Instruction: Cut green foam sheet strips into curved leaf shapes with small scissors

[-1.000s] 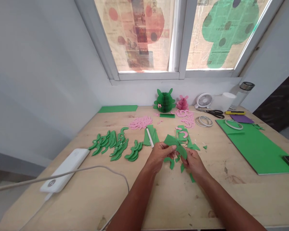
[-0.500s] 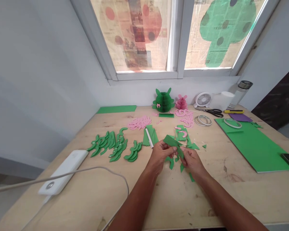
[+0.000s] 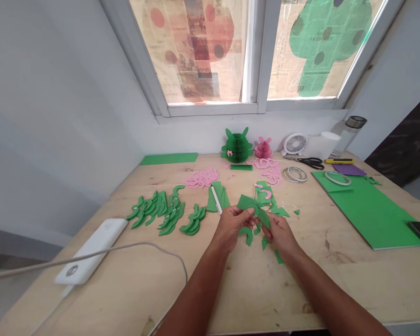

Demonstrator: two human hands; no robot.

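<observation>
A piece of green paper (image 3: 248,202) is held up over the middle of the table between both hands. My left hand (image 3: 232,226) pinches it from the left, thumb on top. At its right part, my right hand (image 3: 279,232) grips it between thumb and fingers. Below the hands lie a curved green paper cutout (image 3: 247,235) and small green scraps (image 3: 279,257). Just beyond my left hand a white pen (image 3: 216,200) rests on green paper pieces (image 3: 224,198). Piles of curved green cutouts (image 3: 171,217) lie to the left.
Pink paper cutouts (image 3: 202,178) lie farther back, before a green paper figure (image 3: 237,145). Black scissors (image 3: 310,162), tape rolls (image 3: 297,174) and a yellow cutter (image 3: 340,161) are at the back right. A green sheet (image 3: 374,212) covers the right side. A white power bank (image 3: 93,252) with a cable lies left.
The green paper has turned slightly in my fingers, and its right part now shows a broader face. Both hands stay in nearly the same place.
</observation>
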